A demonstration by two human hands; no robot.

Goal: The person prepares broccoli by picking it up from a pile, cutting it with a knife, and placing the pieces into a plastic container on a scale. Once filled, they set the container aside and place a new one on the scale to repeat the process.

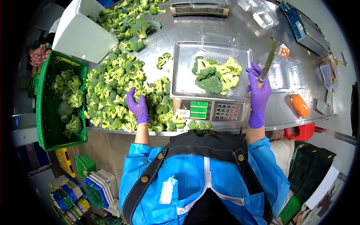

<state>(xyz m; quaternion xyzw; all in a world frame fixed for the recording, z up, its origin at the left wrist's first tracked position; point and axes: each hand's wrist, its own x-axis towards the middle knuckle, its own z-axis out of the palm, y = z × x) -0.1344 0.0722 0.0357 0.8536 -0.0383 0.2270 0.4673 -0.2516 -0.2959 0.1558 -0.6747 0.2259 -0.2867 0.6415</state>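
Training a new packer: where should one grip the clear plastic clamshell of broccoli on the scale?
Likely by the base's left and right walls of the clear plastic clamshell, from the near side: its lid stands open at the far edge, and green broccoli florets heap inside.

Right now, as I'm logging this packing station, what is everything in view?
digital weighing scale: one, grey, table centre
loose broccoli florets: large pile, green, left of scale
open clear plastic tray: one, on scale, holding florets
green plastic crate: one, far left, holding broccoli
white foam box: one, top left
empty clear clamshells: several, right of scale
knife: one, in right hand
left hand: purple glove, on the pile
right hand: purple glove, gripping knife
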